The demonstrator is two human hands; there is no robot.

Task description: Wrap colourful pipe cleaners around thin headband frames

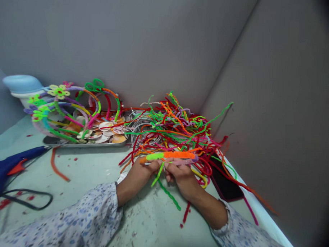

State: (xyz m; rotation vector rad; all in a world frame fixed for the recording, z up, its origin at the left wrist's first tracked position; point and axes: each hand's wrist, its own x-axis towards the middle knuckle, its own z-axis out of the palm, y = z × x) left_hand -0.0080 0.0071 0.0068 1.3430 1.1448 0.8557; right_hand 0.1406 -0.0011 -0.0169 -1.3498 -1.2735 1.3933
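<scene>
Both my hands meet at the middle of the table, around a headband [179,155] wrapped in orange, yellow-green and lilac pipe cleaner. My left hand [141,173] grips its left part, thumb and fingers closed near a loose yellow-green pipe cleaner end [157,174]. Pinched close beside it, my right hand [182,176] holds the band's near side; what lies between its fingertips is partly hidden. Below the hands a green pipe cleaner [169,195] slants over the table.
A tangled heap of pipe cleaners [178,120] lies behind my hands, beside wire coils [144,131]. To the left, a metal tray [85,146] holds shells and finished flower headbands [70,105]. A blue glue gun [12,165], a dark phone [228,183] and a blue-lidded container [22,86] stand around.
</scene>
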